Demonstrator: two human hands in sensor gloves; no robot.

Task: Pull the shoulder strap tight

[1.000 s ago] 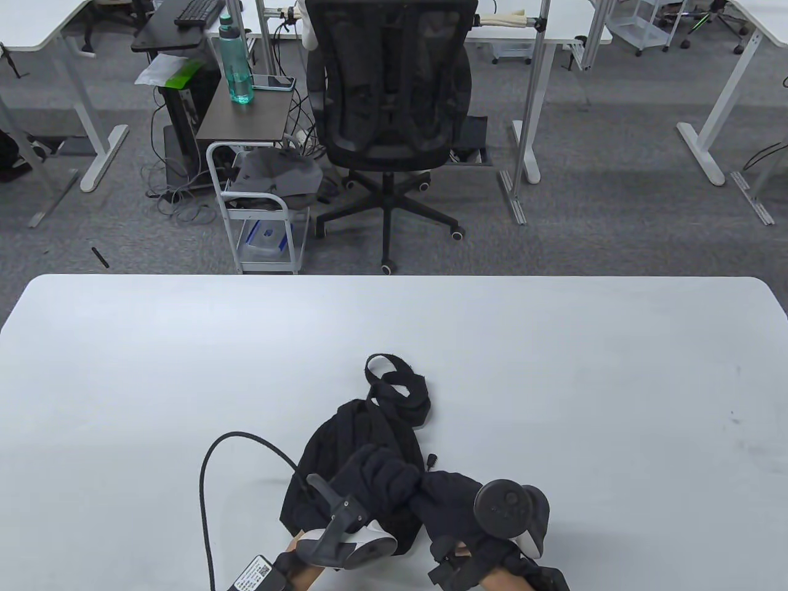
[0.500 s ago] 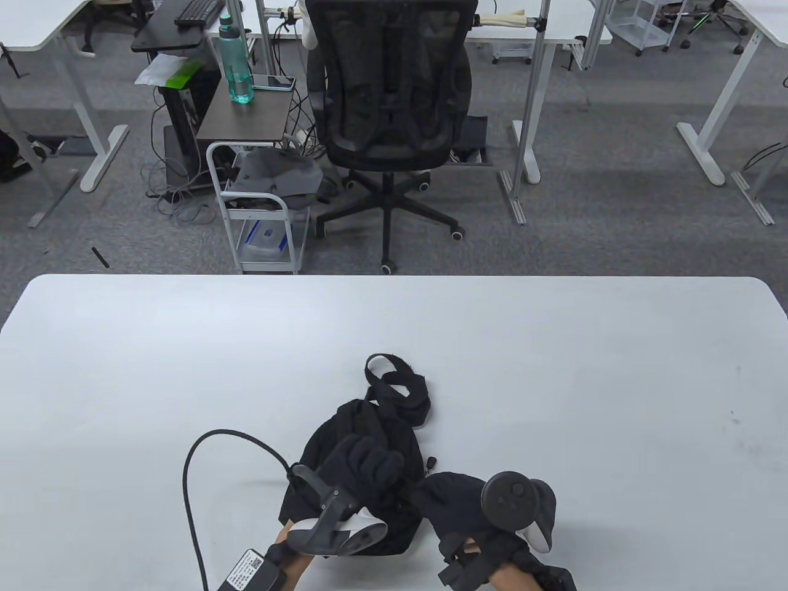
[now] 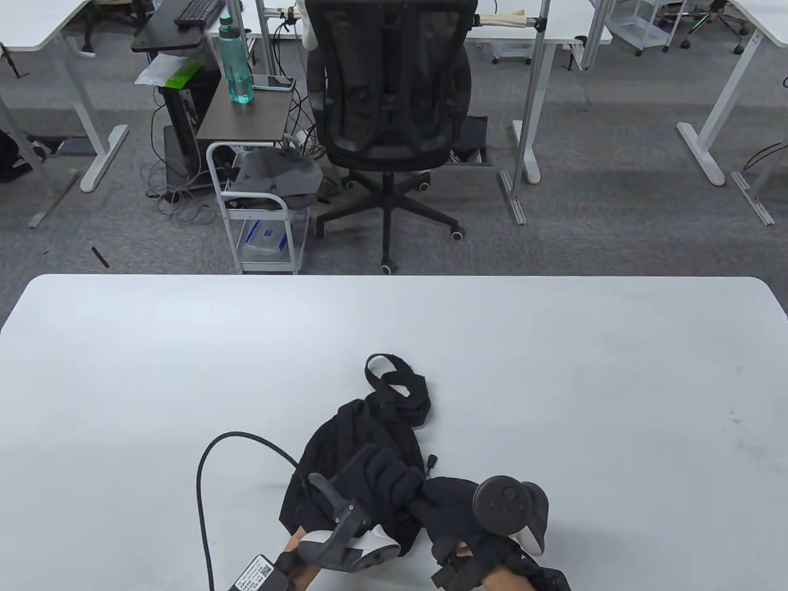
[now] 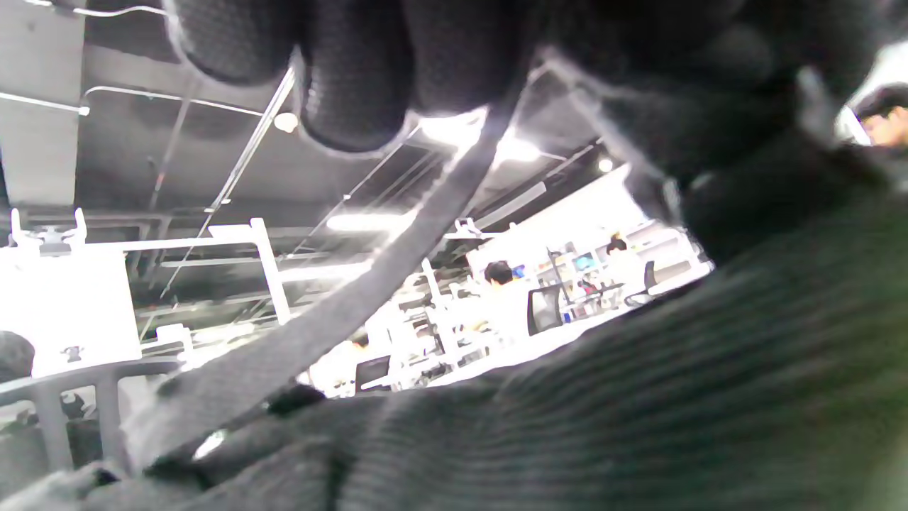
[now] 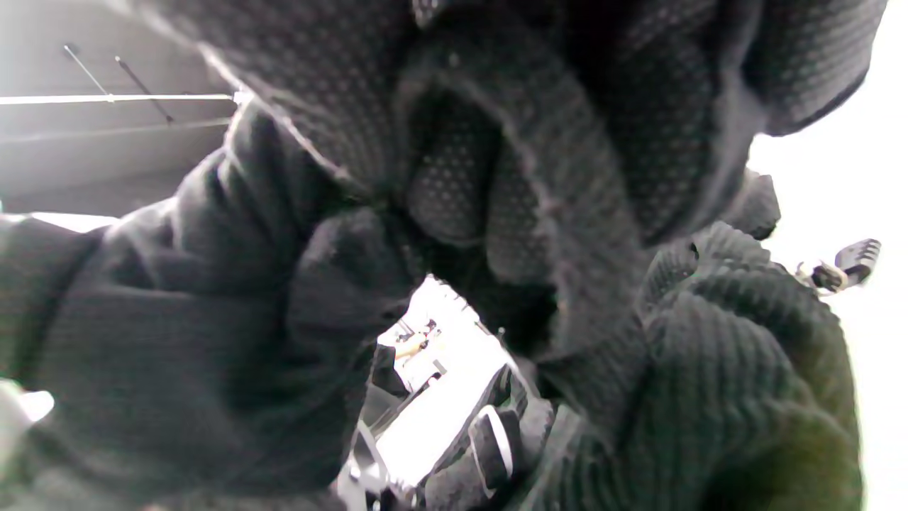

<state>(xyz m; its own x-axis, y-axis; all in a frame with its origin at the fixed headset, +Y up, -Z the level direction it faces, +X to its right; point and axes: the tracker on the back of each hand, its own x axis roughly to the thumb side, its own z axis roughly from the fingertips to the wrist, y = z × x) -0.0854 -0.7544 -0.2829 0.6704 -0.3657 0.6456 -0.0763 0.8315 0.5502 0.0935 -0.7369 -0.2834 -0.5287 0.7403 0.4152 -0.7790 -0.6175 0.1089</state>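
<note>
A black backpack (image 3: 345,443) lies near the table's front edge, its padded shoulder straps (image 3: 397,388) coiled at the far end. Both gloved hands sit on its near right corner and touch each other. My left hand (image 3: 385,477) has its fingers curled round a thin webbing strap (image 4: 319,319), which runs taut down to the bag's ribbed fabric (image 4: 638,397). My right hand (image 3: 446,502) is clenched on the bag's dark fabric (image 5: 709,355), beside a small buckle (image 5: 496,440). What lies inside the right fist is hidden.
A black cable (image 3: 203,468) loops over the white table (image 3: 554,369) left of the bag. A zip pull (image 3: 432,460) sticks out at the bag's right edge. Beyond the table stand an office chair (image 3: 388,111) and a small cart (image 3: 258,209).
Half a second ago my left hand was lifted to the left, apart from the right hand. It has come back right and closed against the right hand, and the bag's far edge shifted slightly.
</note>
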